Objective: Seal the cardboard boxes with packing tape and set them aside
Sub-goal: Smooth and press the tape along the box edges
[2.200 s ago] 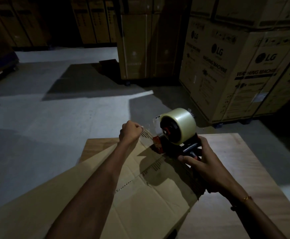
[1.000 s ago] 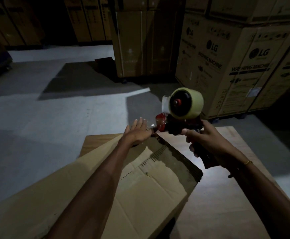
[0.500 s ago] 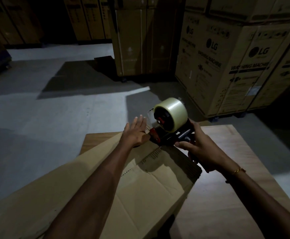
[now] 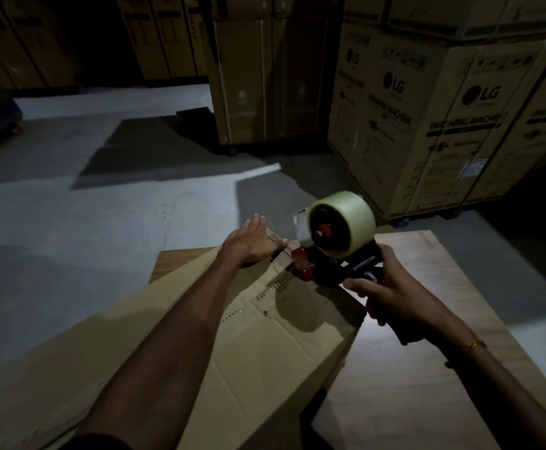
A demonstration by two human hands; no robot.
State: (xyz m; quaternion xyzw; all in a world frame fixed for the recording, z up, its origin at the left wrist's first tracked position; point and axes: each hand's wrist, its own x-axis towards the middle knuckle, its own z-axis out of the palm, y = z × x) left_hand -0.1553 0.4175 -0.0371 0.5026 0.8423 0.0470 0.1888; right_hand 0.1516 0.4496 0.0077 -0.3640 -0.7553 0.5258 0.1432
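Pressing flat with straight fingers, the left hand lies palm-down on the far end of the cardboard box, its fingertips reaching past the box's far edge. Just beside it to the right, the right hand has its fingers curled round the dark handle of the tape dispenser, whose red front end touches the top of the box close to the left thumb. A roll of clear packing tape sits on the dispenser's hub, and a short length of tape runs down from it toward the red end. A thin gold bracelet circles the right wrist. The box lies on a wooden table. Beyond, on the grey concrete floor, stand stacked LG washing machine cartons.
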